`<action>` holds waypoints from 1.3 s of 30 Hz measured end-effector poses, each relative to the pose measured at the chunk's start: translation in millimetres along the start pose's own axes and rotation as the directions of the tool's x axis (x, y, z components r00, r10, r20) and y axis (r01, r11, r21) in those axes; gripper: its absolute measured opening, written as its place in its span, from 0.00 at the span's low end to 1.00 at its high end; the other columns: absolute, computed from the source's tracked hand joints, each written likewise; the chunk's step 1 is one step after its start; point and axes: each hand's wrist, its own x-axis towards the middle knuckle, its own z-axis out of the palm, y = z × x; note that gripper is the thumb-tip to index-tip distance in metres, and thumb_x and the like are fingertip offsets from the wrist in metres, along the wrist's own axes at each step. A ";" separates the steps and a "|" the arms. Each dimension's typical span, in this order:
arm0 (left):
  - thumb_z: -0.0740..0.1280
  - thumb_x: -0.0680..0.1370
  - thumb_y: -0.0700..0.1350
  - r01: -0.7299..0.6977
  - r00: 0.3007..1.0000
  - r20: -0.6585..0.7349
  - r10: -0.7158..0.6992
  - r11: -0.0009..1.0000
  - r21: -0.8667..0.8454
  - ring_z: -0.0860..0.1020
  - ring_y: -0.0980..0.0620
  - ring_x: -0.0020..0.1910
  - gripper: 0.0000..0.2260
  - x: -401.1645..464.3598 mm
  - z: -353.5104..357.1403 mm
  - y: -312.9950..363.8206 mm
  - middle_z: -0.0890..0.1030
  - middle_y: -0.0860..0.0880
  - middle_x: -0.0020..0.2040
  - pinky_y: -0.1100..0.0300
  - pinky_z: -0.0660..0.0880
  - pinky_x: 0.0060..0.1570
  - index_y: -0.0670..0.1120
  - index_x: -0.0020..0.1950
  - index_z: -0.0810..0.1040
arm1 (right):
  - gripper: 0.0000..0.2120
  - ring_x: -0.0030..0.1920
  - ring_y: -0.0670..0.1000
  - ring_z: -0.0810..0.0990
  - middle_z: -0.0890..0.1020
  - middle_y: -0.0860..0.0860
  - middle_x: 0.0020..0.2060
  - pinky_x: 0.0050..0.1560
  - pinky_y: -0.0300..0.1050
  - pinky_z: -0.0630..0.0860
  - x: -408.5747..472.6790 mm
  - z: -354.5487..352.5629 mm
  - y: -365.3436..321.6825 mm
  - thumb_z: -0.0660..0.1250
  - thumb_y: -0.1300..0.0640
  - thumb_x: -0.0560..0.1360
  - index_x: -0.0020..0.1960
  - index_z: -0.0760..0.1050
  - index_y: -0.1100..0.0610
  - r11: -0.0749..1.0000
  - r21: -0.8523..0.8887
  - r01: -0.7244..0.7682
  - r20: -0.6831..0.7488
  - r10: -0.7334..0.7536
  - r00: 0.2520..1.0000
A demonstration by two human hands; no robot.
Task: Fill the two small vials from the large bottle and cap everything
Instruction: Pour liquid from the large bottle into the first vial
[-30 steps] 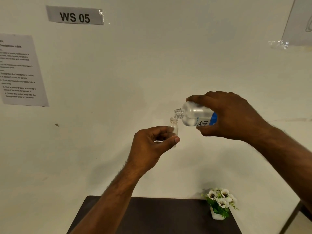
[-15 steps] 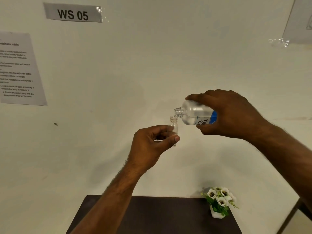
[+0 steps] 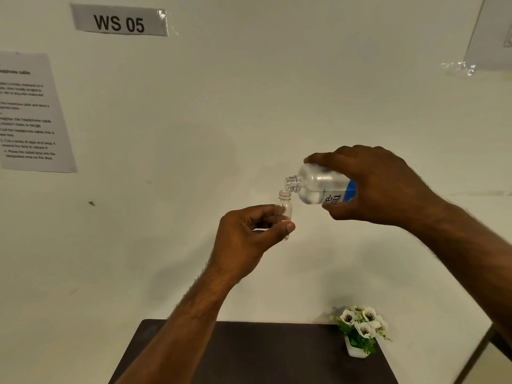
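Note:
My left hand [image 3: 246, 239] pinches a small clear vial [image 3: 286, 207] upright in mid-air, thumb and fingers around its lower body, its open neck on top. My right hand [image 3: 374, 187] grips the large clear bottle [image 3: 318, 187] with a blue-and-white label, tipped on its side with its uncapped mouth pointing left, just above and touching close to the vial's neck. Clear liquid lies in the bottle's lower side. The second vial and the caps are out of sight.
Both hands are raised in front of a white wall. Below is a dark table [image 3: 263, 353] with a small white pot of flowers [image 3: 360, 331] at its back right. A printed sheet [image 3: 30, 112] and a "WS 05" sign [image 3: 119, 22] hang on the wall.
Both hands have held nearly still, bottle mouth staying over the vial's neck. The view has shifted slightly.

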 end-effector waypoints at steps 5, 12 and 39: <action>0.80 0.71 0.49 0.013 1.000 0.003 -0.013 1.000 0.013 0.87 0.57 0.47 0.12 -0.2 -0.9 -0.1 0.89 0.58 0.46 0.54 0.85 0.53 0.57 0.53 0.85 | 0.40 0.50 0.52 0.78 0.81 0.45 0.54 0.51 0.48 0.75 -0.1 -0.4 -0.4 0.78 0.44 0.63 0.73 0.68 0.41 1.000 -0.002 0.004 -0.001 -0.004 1.000; 0.78 0.67 0.55 0.002 1.000 0.015 -0.002 1.000 0.003 0.87 0.59 0.47 0.15 -1.3 -2.0 1.2 0.88 0.63 0.45 0.62 0.84 0.51 0.58 0.53 0.85 | 0.40 0.50 0.52 0.78 0.82 0.45 0.54 0.50 0.49 0.75 0.1 -1.3 -1.3 0.79 0.45 0.63 0.72 0.69 0.41 1.000 0.000 0.015 -0.014 -0.015 1.000; 0.80 0.72 0.47 -0.063 0.998 0.019 0.064 0.998 -0.015 0.87 0.58 0.45 0.11 1.0 -3.3 1.1 0.88 0.60 0.45 0.64 0.83 0.47 0.60 0.51 0.86 | 0.40 0.50 0.53 0.78 0.82 0.46 0.55 0.52 0.50 0.76 2.8 -3.7 -2.0 0.78 0.45 0.63 0.73 0.69 0.42 1.000 -0.004 0.013 -0.011 -0.014 1.000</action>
